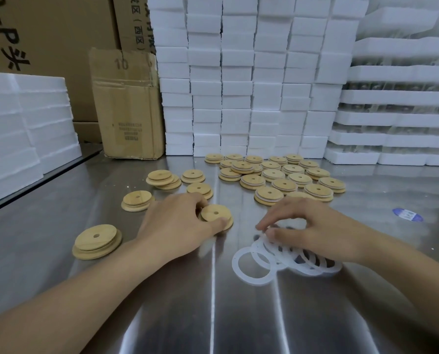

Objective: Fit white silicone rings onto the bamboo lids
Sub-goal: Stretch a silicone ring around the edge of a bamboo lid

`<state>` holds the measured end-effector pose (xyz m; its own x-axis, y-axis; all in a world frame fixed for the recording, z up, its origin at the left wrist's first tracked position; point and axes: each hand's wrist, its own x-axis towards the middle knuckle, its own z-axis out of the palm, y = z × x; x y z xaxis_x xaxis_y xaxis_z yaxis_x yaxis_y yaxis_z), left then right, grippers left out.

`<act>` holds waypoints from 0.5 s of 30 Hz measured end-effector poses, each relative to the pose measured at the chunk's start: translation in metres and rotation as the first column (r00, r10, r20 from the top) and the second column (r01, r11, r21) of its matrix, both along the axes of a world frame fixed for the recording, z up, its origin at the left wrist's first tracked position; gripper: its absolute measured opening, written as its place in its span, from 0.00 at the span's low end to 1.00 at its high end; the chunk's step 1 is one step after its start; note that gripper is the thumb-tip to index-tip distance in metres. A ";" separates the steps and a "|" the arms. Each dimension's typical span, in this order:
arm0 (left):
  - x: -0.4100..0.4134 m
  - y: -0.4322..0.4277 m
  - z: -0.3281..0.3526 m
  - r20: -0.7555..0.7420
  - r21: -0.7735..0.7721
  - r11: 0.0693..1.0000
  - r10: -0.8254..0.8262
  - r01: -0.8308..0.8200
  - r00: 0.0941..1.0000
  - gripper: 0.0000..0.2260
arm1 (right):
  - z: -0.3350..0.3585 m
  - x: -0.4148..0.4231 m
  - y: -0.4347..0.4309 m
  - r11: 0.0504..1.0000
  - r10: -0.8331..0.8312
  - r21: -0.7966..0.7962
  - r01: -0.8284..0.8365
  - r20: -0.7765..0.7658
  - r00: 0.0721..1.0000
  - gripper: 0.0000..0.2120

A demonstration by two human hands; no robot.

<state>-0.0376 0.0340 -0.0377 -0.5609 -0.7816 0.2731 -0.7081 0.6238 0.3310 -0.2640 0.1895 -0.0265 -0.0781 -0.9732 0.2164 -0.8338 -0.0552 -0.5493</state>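
A wall of white foam blocks point(251, 85) stands at twelve o'clock, with a lower foam stack point(21, 129) at nine and a worn carton point(126, 103) at eleven. The steel bench point(162, 315) runs beneath everything. At one o'clock a crowd of ringed lids point(277, 175) lies packed together, white showing at their edges. Bare lids point(97, 241) lie scattered in small stacks from nine to eleven. The rings point(254, 267) lie overlapped in a loose pile at five o'clock from the bench's middle, flat on the steel. The left grip point(172, 221) is curled round a lid point(215, 213) at the centre, thumb on its near edge, the lid resting on the bench. The right grip point(312, 226) is just at three o'clock from it, fingertips pinching the rings at the pile's far edge. A blue sticker point(407, 215) lies at three.
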 end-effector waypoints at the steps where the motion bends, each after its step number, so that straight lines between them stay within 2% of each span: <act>1: 0.000 0.002 0.000 -0.030 0.015 1.000 -0.022 0.022 0.999 0.22 | 0.001 0.005 0.000 0.999 0.037 0.026 -0.037 0.019 0.999 0.07; 4: -0.004 0.004 0.001 -0.251 0.190 0.970 -0.104 0.154 0.962 0.20 | 0.001 0.017 0.001 0.990 0.124 0.063 -0.124 0.010 0.992 0.10; 7: -0.009 0.005 -0.001 -0.522 0.344 0.890 -0.084 0.300 0.849 0.20 | -0.003 0.025 -0.001 0.988 0.152 0.045 -0.149 -0.061 0.987 0.08; 12: -0.013 0.009 -0.007 -0.673 0.367 0.824 -0.084 0.431 0.735 0.17 | -0.001 0.032 -0.002 0.987 0.145 0.068 -0.146 0.019 0.989 0.04; 15: -0.014 0.014 -0.008 -0.712 0.380 0.782 -0.094 0.494 0.696 0.17 | -0.001 0.035 -0.004 0.995 0.088 -0.053 -0.084 0.069 0.994 0.05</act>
<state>-0.0520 0.0479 -0.0456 -0.6343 -0.7267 0.2637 -0.0124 0.3507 0.9364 -0.2288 0.1851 -0.0279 -0.0114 -0.9650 0.2620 -0.7836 -0.1542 -0.6019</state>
